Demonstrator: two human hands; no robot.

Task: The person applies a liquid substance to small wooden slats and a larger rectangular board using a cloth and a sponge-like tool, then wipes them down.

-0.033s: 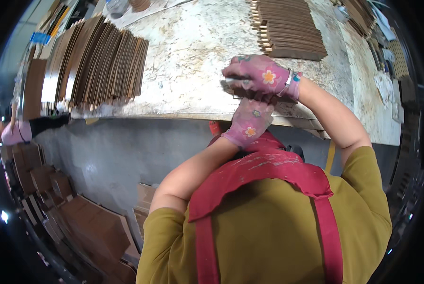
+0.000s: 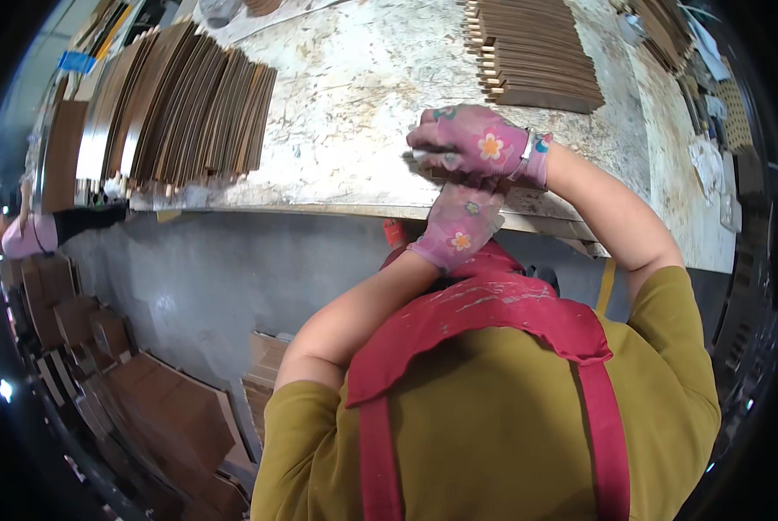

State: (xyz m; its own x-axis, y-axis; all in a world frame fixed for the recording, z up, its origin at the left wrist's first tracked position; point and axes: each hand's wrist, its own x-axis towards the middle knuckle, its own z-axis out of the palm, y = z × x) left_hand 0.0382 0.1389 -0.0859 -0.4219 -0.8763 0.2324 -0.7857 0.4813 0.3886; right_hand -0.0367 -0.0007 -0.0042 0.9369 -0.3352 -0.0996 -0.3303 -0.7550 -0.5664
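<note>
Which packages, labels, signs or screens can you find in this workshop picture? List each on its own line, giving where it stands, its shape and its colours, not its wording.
Blue label: far left end of the worktable, small flat rectangle, bright blue.
Brown cardboard boxes: on the floor below the table edge, by the person's left elbow, rectangular, plain brown.
No screens or signs are visible.

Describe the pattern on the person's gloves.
Pink-purple gloves with small flower prints, clearest in the head view.
</note>
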